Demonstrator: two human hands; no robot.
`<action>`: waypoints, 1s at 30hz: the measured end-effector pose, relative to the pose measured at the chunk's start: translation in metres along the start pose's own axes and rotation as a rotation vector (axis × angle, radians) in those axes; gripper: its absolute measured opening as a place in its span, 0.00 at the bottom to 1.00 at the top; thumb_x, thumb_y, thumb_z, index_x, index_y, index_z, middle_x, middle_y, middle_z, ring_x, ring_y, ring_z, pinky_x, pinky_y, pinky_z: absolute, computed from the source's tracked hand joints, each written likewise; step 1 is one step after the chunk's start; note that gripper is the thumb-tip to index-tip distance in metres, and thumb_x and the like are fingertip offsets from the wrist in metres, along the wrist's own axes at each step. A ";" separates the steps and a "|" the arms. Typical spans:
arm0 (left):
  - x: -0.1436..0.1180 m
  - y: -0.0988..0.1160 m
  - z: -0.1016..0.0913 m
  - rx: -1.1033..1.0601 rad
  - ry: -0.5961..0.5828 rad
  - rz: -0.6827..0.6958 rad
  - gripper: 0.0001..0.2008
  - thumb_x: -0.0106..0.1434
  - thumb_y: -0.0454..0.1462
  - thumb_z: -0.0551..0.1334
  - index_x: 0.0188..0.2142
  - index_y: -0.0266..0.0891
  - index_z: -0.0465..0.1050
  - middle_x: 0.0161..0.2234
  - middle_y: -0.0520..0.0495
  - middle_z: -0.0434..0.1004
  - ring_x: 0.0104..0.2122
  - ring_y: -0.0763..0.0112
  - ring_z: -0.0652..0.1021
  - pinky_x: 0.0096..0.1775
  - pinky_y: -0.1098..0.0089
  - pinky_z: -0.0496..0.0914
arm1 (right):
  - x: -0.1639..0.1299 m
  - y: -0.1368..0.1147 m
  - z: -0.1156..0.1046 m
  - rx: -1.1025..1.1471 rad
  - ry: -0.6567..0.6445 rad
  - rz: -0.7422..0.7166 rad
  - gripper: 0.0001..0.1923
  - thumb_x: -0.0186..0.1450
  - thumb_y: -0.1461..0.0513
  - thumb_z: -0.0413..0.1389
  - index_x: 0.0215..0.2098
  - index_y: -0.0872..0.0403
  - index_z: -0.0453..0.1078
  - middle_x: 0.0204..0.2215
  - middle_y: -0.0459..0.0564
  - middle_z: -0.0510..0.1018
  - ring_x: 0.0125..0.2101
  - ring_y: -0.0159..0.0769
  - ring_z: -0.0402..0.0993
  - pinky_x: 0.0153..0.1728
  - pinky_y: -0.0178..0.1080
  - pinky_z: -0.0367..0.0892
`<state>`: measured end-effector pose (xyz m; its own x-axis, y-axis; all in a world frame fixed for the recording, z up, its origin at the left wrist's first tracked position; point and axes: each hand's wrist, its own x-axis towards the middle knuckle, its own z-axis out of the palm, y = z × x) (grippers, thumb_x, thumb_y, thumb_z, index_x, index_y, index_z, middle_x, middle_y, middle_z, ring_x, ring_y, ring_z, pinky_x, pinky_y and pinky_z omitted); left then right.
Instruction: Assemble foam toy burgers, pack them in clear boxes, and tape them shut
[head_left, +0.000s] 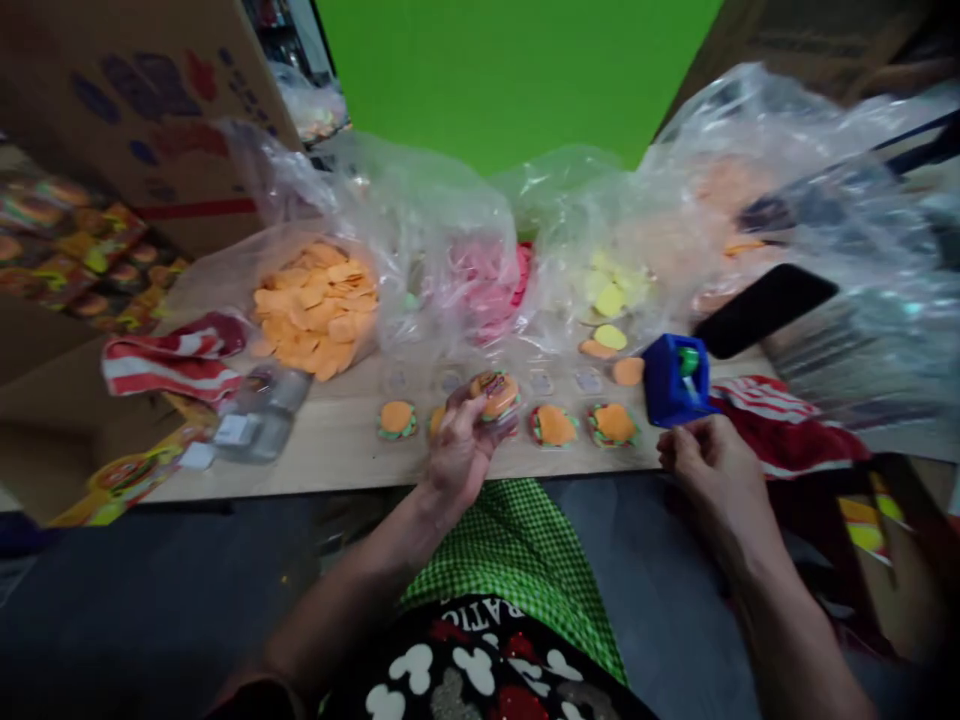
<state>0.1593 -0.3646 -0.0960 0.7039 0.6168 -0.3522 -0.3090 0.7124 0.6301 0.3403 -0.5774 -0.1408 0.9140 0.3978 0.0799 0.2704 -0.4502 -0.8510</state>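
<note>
Evidently light and a little squashy, the burger toy (496, 394) sits pinched by its edges in the left hand (459, 447), whose grip is pressed onto it, while the right hand (709, 462), fingers curled, rests beside the blue tape holder (670, 384) on the surface (337, 440).

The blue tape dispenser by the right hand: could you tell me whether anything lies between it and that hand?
Nothing visible does. The right hand sits at the table edge just below the blue tape dispenser, fingertips close to its base, with only bare table between. The left hand holds a burger-shaped piece off to the side.
</note>
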 end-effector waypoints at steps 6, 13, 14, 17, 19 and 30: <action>-0.003 0.011 -0.006 0.000 0.012 0.126 0.14 0.60 0.35 0.66 0.46 0.38 0.72 0.48 0.43 0.79 0.48 0.61 0.80 0.50 0.61 0.75 | -0.039 -0.099 0.075 0.266 -0.420 -0.241 0.12 0.68 0.53 0.53 0.30 0.50 0.62 0.23 0.43 0.67 0.22 0.31 0.61 0.23 0.35 0.58; -0.012 0.026 -0.016 0.051 0.081 0.275 0.20 0.56 0.36 0.68 0.48 0.40 0.69 0.46 0.45 0.78 0.47 0.63 0.79 0.48 0.64 0.73 | -0.033 -0.129 0.118 0.290 -0.546 -0.324 0.10 0.67 0.56 0.52 0.41 0.53 0.67 0.20 0.39 0.62 0.21 0.30 0.57 0.22 0.35 0.53; -0.012 0.027 -0.018 0.053 0.095 0.295 0.20 0.56 0.36 0.68 0.48 0.40 0.68 0.46 0.45 0.78 0.46 0.64 0.78 0.48 0.64 0.73 | -0.033 -0.131 0.121 0.283 -0.555 -0.333 0.11 0.67 0.56 0.52 0.43 0.54 0.67 0.20 0.39 0.61 0.20 0.30 0.56 0.22 0.35 0.52; -0.012 0.031 -0.024 0.061 0.121 0.334 0.20 0.56 0.35 0.68 0.48 0.41 0.68 0.47 0.44 0.77 0.46 0.65 0.79 0.46 0.65 0.73 | -0.035 -0.135 0.128 0.272 -0.577 -0.341 0.15 0.67 0.55 0.52 0.48 0.55 0.64 0.19 0.38 0.62 0.19 0.30 0.56 0.21 0.34 0.52; -0.012 0.032 -0.026 0.072 0.125 0.345 0.19 0.58 0.35 0.67 0.48 0.42 0.68 0.47 0.45 0.78 0.45 0.66 0.79 0.46 0.66 0.74 | -0.037 -0.138 0.133 0.242 -0.586 -0.345 0.18 0.66 0.56 0.51 0.52 0.55 0.62 0.19 0.38 0.65 0.19 0.30 0.58 0.22 0.35 0.54; -0.012 0.024 -0.035 0.178 0.061 0.484 0.19 0.64 0.38 0.66 0.52 0.42 0.65 0.51 0.45 0.75 0.48 0.65 0.78 0.46 0.66 0.74 | -0.040 -0.142 0.145 0.041 -0.533 -0.450 0.29 0.65 0.61 0.47 0.64 0.61 0.55 0.21 0.45 0.73 0.19 0.35 0.66 0.25 0.39 0.60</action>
<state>0.1211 -0.3430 -0.1004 0.4671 0.8838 -0.0271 -0.4731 0.2757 0.8368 0.2216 -0.4137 -0.0985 0.4399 0.8813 0.1724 0.5664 -0.1233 -0.8149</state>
